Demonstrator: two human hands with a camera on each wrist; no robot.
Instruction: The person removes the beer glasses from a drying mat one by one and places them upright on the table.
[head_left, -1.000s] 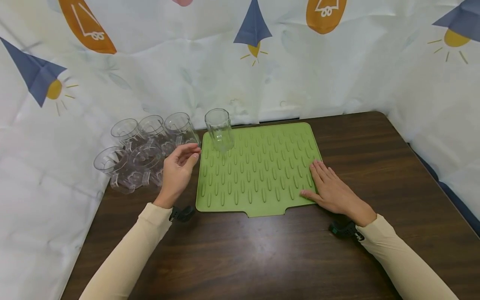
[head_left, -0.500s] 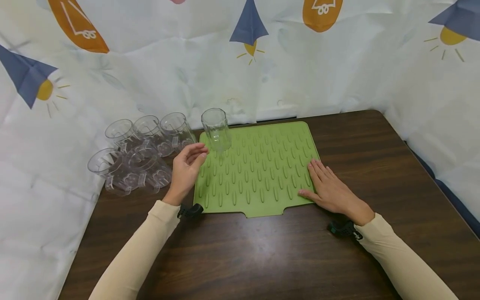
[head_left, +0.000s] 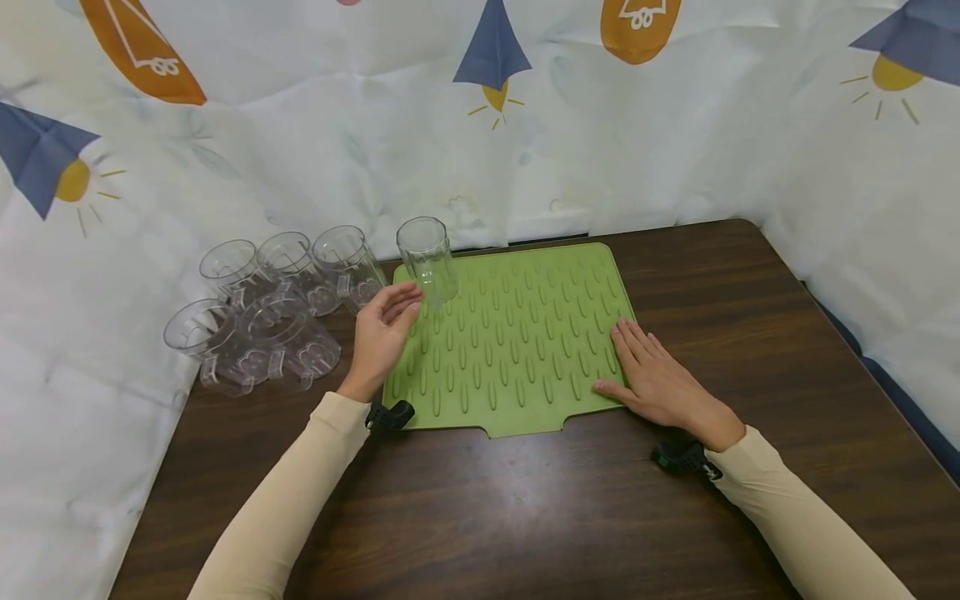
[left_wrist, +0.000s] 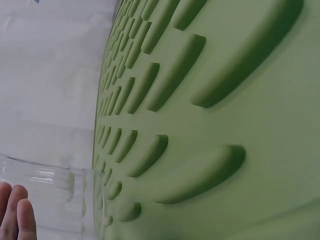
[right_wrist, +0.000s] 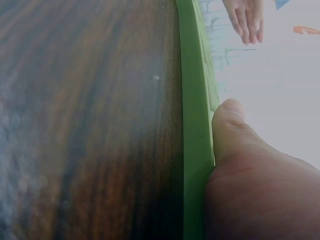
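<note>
A green ridged mat [head_left: 517,400] lies on the dark wooden table. One clear glass [head_left: 426,250] stands upright on its back left corner. My left hand [head_left: 382,337] hovers over the mat's left edge with fingers loosely bent and nothing held. Its fingertips overlap the lower part of that glass in the head view; in the left wrist view, the fingers [left_wrist: 26,220] appear in front of the glass [left_wrist: 55,190]. My right hand [head_left: 663,383] rests flat on the mat's right edge, fingers straight and thumb spread. The right wrist view shows the thumb [right_wrist: 230,130] along the mat's edge [right_wrist: 195,100].
Several clear mugs [head_left: 292,342] with handles stand close together on the table at the left, near my left hand. A white patterned sheet [head_left: 360,125] hangs behind and along the sides. Brown table surface [head_left: 487,517] stretches in front of the mat.
My left hand has moved right and slightly up, away from the mugs towards the glass on the mat. The right hand stays on the mat. The head view has shifted slightly.
</note>
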